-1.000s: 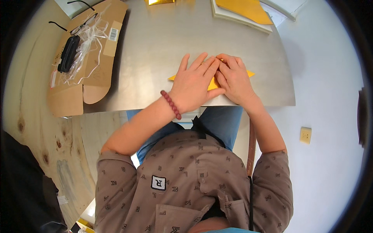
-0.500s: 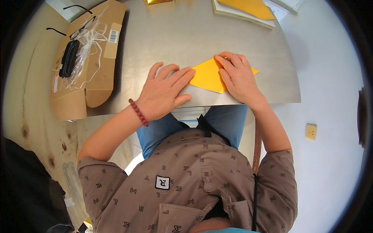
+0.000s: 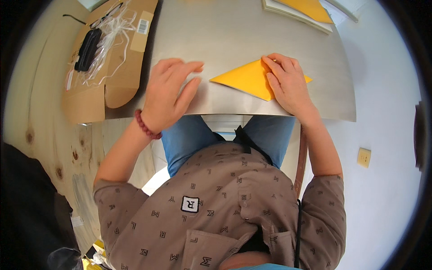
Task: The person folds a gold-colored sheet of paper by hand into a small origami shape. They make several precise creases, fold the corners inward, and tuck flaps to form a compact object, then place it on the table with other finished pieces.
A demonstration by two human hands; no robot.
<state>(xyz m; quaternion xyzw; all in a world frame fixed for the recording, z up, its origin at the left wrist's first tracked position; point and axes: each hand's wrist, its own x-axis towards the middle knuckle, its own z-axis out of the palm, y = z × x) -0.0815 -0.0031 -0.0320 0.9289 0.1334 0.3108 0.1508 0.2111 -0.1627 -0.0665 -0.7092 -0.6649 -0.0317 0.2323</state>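
A folded sheet of yellow paper (image 3: 246, 79) lies near the front edge of the metal table, its long point toward the left. My right hand (image 3: 290, 83) grips its right part, fingertips and thumb bent onto the surface; a small yellow corner shows beyond the hand. Off the paper's left tip, my left hand (image 3: 168, 92) hovers over the table with nothing in it. Its fingers are apart and slightly blurred, and a dark red bead bracelet (image 3: 146, 126) circles the wrist.
On the left is a flattened cardboard box (image 3: 123, 74) carrying a black case (image 3: 87, 50), clear plastic strips (image 3: 111, 33) and eyeglasses (image 3: 105, 17). At the far right of the metal table (image 3: 198, 27), more yellow paper (image 3: 310, 9) rests on a white stack (image 3: 297, 18).
My left hand has let go of the paper's left end and moved left, uncovering the pointed tip. My right hand stays on the paper. The whole view has shifted slightly.
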